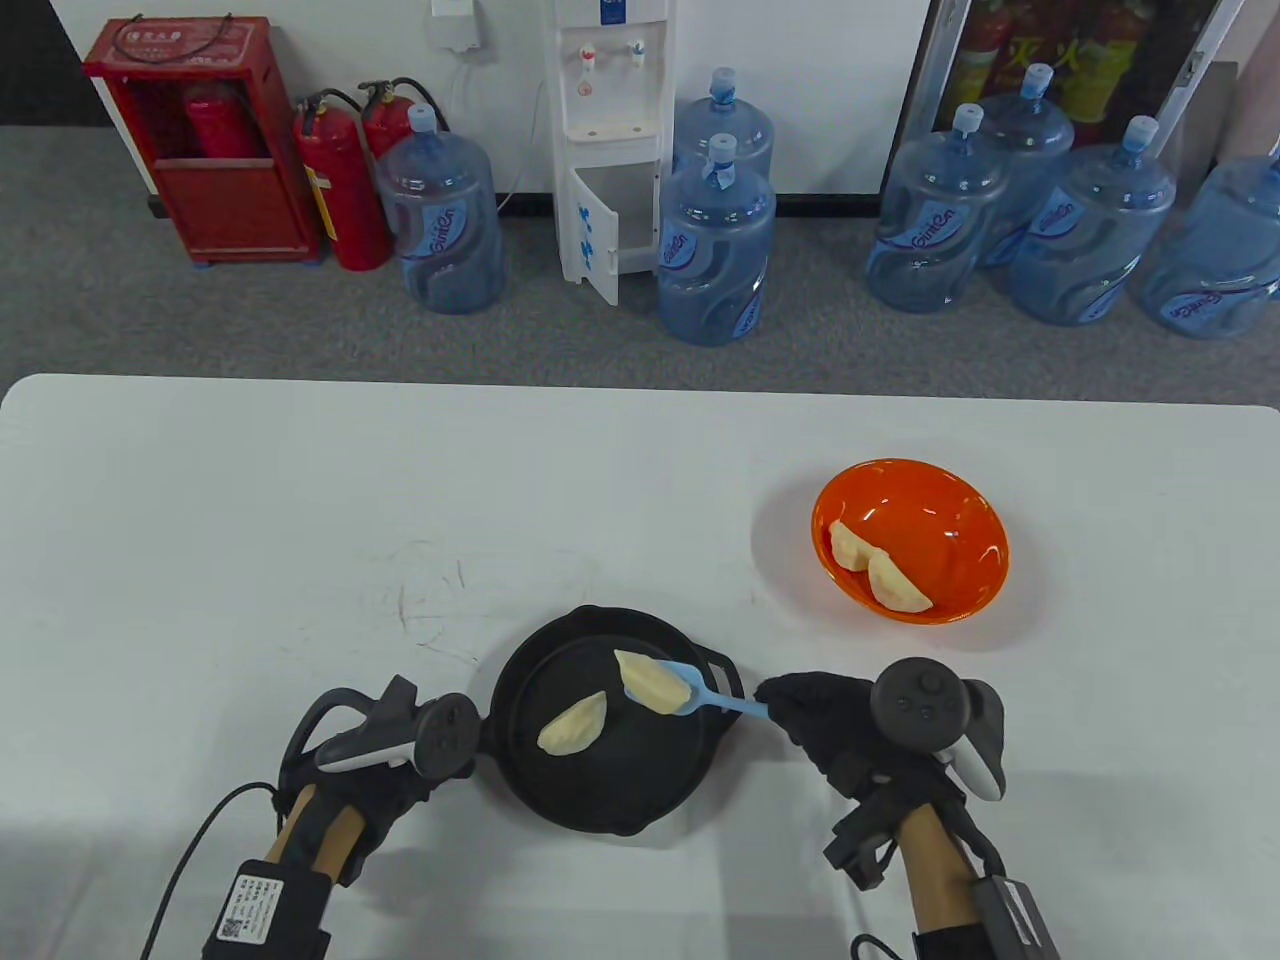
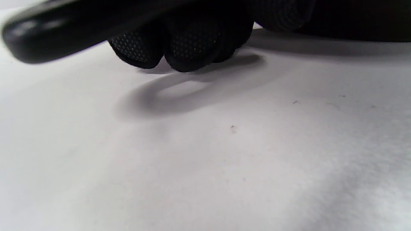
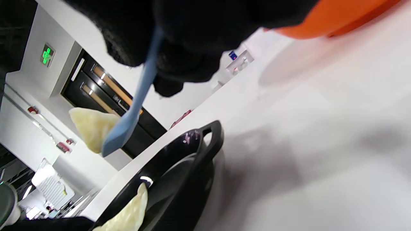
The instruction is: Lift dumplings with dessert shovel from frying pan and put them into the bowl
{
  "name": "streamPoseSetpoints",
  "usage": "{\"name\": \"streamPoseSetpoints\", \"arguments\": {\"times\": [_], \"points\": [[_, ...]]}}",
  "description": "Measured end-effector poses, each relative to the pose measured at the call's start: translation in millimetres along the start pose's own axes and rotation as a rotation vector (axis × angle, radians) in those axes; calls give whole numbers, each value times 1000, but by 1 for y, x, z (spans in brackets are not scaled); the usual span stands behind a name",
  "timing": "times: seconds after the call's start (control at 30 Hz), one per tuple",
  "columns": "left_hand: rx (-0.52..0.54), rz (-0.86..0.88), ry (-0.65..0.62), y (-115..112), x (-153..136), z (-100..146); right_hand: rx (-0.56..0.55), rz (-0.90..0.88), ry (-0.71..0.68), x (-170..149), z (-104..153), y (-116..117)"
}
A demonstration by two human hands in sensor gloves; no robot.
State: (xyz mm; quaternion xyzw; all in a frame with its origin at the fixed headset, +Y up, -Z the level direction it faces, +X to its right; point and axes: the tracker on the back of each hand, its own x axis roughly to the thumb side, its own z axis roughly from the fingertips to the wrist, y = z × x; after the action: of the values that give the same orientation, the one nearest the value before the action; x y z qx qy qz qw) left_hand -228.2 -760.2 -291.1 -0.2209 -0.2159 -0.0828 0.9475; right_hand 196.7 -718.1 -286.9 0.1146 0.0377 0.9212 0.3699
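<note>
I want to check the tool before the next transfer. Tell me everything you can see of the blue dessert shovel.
The dessert shovel is a small, light blue tool, plastic or silicone by its look, with a thin straight handle widening into a flat blade. The right hand pinches the handle's end. The blade points left over the frying pan and carries one pale dumpling. In the right wrist view, shovel and dumpling are lifted clear above the pan's rim.
</note>
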Motion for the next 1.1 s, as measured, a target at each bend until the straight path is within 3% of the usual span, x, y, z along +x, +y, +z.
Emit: {"name": "streamPoseSetpoints", "arguments": {"times": [0.37, 0.8, 1.1], "points": [[0, 3, 1, 0, 0, 0, -102, -51, 78, -15, 1, -33], [2, 8, 1, 0, 0, 0, -341, -33, 261, -44, 9, -92], [3, 12, 4, -1, 0, 0, -386, -28, 393, -80, 16, -110]]}}
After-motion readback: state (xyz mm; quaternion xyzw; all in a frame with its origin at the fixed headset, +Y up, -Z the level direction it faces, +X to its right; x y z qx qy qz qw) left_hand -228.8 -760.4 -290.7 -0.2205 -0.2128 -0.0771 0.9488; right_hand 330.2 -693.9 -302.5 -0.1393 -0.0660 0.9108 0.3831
